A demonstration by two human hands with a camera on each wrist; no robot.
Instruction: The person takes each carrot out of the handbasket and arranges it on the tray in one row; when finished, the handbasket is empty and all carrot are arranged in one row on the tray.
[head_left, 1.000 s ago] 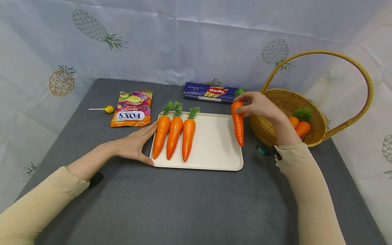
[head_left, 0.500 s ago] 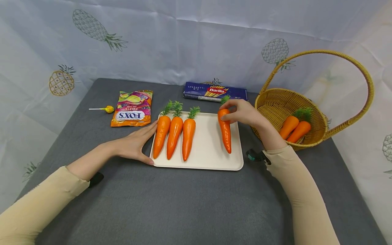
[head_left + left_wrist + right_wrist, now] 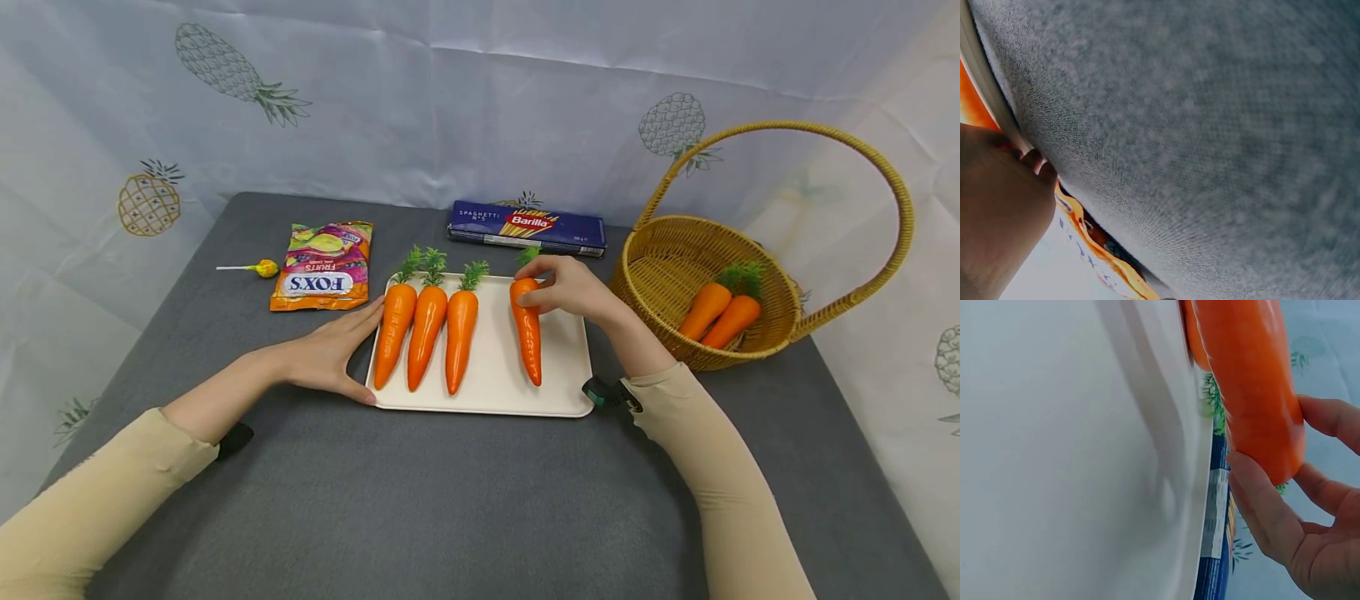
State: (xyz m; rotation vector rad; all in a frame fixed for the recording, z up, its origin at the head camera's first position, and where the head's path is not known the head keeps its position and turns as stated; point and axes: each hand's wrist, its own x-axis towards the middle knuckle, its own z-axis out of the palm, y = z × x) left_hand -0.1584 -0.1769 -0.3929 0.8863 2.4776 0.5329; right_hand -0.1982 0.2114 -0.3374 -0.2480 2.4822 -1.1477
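My right hand (image 3: 573,290) pinches an orange carrot (image 3: 528,337) near its thick, leafy end, over the right half of a cream tray (image 3: 491,375). In the right wrist view, thumb and fingers grip the carrot's thick end, and a shadow falls on the tray's white surface below. Three more carrots lie side by side on the tray's left half: one at the left edge (image 3: 395,337), one in the middle (image 3: 427,342) and one to its right (image 3: 461,343). My left hand (image 3: 326,354) rests with spread thumb and fingers against the tray's left edge.
A wicker basket (image 3: 660,262) with a tall handle stands at the right, holding two carrots (image 3: 707,310). Behind the tray lies a blue spaghetti box (image 3: 480,221). A candy bag (image 3: 322,267) and a yellow lollipop (image 3: 266,267) lie at the back left.
My right hand has carried the carrot leftward from beside the basket to over the tray, nearer the other three. My left hand and the tray have stayed in place.
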